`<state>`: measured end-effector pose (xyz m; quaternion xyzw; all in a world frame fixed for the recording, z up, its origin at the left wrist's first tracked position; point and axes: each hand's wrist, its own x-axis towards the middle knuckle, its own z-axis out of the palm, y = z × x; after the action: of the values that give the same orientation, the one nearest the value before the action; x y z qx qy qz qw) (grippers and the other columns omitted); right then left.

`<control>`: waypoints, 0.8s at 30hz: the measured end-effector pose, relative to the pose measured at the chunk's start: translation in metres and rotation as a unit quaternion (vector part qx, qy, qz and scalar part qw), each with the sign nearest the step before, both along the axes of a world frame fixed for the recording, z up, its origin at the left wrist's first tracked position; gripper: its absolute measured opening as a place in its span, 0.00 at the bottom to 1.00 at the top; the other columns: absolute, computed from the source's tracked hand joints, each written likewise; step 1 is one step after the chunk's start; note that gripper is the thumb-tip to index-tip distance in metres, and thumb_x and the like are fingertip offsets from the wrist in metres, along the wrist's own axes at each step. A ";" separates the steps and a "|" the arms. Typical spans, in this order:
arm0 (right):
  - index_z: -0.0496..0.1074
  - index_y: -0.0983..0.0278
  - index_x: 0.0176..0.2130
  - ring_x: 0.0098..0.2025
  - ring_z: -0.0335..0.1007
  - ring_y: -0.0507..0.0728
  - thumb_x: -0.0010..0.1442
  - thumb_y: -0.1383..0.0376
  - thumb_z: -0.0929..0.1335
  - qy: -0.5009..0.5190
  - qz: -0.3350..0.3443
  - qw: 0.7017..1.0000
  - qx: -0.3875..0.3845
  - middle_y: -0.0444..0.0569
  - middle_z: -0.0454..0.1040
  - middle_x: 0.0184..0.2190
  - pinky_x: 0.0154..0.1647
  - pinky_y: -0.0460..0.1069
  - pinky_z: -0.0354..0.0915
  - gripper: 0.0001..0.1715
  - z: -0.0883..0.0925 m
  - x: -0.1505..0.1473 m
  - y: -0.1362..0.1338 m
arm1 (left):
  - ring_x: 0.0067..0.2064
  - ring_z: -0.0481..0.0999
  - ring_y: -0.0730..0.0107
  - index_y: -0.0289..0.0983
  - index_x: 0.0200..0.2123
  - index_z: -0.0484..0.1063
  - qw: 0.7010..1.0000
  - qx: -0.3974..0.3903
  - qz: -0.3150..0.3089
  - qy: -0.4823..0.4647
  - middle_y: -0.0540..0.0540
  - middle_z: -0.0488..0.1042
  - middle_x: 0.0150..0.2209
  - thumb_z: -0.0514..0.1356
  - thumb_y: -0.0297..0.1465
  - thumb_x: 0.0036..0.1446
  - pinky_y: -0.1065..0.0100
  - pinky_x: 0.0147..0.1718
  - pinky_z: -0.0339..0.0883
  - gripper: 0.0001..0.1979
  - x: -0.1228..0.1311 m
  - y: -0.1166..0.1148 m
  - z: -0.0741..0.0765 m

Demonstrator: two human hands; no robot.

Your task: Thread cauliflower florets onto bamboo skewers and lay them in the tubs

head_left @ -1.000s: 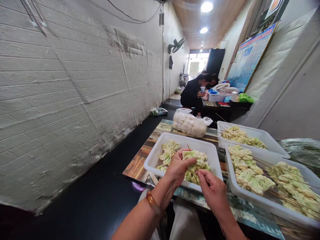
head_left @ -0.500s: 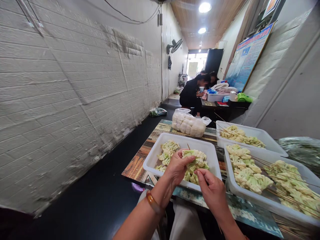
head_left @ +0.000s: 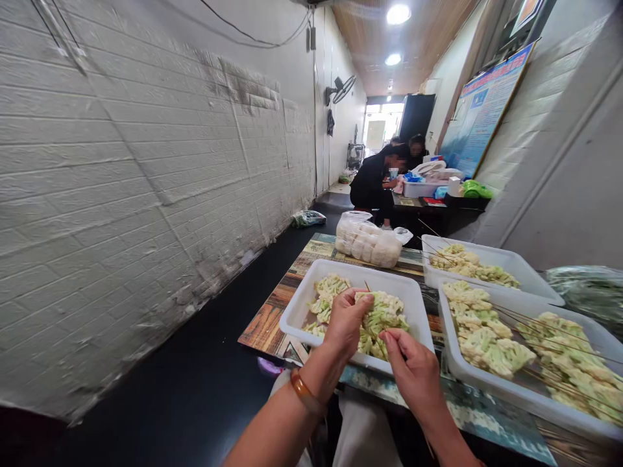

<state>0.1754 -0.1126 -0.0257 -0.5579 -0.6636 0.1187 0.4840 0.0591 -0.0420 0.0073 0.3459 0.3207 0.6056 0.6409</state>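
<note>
A pale green and white cauliflower floret (head_left: 387,312) is held over a white plastic tray (head_left: 288,324) by my left hand (head_left: 342,327), thumb pressed against it. My right hand (head_left: 413,366), just below and to the right, pinches a thin wooden skewer (head_left: 367,285). The skewer's tip shows above the floret and its other end comes out beneath my right hand; its middle is hidden. More loose cauliflower (head_left: 328,292) lies in the tray, on the left side and under my hands.
Right of me, a tray (head_left: 487,383) and another behind it (head_left: 528,263) hold skewered cauliflower, sticks protruding. A plastic bag of round white items (head_left: 368,241) stands at the table's back. Beyond, people (head_left: 374,181) sit at another table. A brick-patterned wall (head_left: 146,194) runs along the left.
My left hand's thumb has drawn back slightly to the left on the floret, leaving more of it showing. My right hand keeps its pinch on the skewer, nearly unmoved.
</note>
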 end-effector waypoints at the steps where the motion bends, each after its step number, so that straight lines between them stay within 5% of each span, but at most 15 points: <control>1: 0.74 0.62 0.34 0.29 0.73 0.54 0.65 0.57 0.60 0.001 -0.002 1.000 0.006 0.45 0.77 0.28 0.30 0.45 0.63 0.17 -0.001 0.000 0.001 | 0.26 0.66 0.76 0.33 0.26 0.73 1.000 -0.002 0.004 -0.003 0.51 0.70 0.23 0.70 0.34 0.38 0.73 0.29 0.60 0.13 0.002 0.000 -0.001; 7: 0.74 0.62 0.35 0.30 0.74 0.54 0.64 0.57 0.61 0.018 0.006 1.000 -0.016 0.46 0.77 0.29 0.32 0.46 0.64 0.17 -0.001 0.000 0.003 | 0.26 0.66 0.77 0.34 0.26 0.72 1.000 -0.009 -0.020 -0.004 0.51 0.69 0.23 0.70 0.35 0.39 0.73 0.29 0.60 0.14 0.000 0.002 0.001; 13: 0.73 0.64 0.42 0.28 0.73 0.56 0.61 0.53 0.63 0.077 0.000 0.995 -0.068 0.48 0.77 0.28 0.31 0.48 0.66 0.20 0.002 0.002 0.005 | 0.28 0.66 0.77 0.35 0.34 0.75 0.990 0.030 -0.107 0.087 0.49 0.71 0.28 0.68 0.40 0.44 0.75 0.27 0.57 0.17 -0.018 0.000 0.012; 17: 0.73 0.64 0.38 0.24 0.69 0.55 0.58 0.52 0.66 0.122 0.002 0.989 -0.086 0.45 0.73 0.23 0.28 0.47 0.65 0.18 0.004 0.004 0.005 | 0.34 0.70 0.73 0.35 0.38 0.77 0.981 0.028 -0.141 0.129 0.45 0.74 0.34 0.66 0.44 0.47 0.73 0.33 0.60 0.20 -0.029 0.002 0.015; 24: 0.73 0.67 0.38 0.16 0.52 0.48 0.54 0.50 0.70 0.381 0.049 0.913 -0.141 0.38 0.62 0.15 0.14 0.43 0.49 0.23 0.008 0.008 0.007 | 0.34 0.75 0.70 0.34 0.37 0.76 0.994 0.002 -0.062 0.093 0.42 0.77 0.34 0.66 0.46 0.45 0.67 0.39 0.65 0.23 -0.050 0.023 0.005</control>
<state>0.1837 -0.1057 -0.0178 -0.4997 -0.4319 0.4375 0.6102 0.0086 -0.0193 0.0121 0.4209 0.3553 0.5304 0.6444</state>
